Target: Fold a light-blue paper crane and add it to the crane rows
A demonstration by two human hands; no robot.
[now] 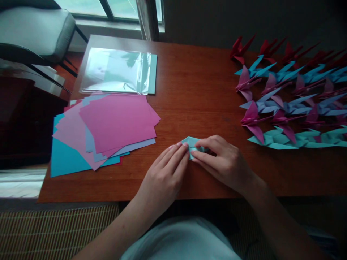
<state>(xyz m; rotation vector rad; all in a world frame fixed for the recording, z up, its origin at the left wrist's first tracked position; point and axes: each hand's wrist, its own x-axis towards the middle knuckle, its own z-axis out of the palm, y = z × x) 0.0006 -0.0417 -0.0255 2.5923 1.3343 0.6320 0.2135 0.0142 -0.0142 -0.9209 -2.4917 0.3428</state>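
A small, partly folded piece of mint-green origami paper [193, 141] lies on the table near its front edge. My left hand [168, 169] rests on its left side, fingers together and fingertips pressing the paper down. From the right, my right hand [227, 159] pinches the paper's right part between thumb and fingers. Both hands' fingertips cover some of the paper, so its full shape is hidden.
Loose coloured paper sheets [119, 119] are fanned out at the left, with a clear plastic packet of paper [116, 72] behind them. Rows of folded paper cranes [287, 108] stand along the right of the wooden table [189, 86]. A chair [35, 32] is beyond the left edge.
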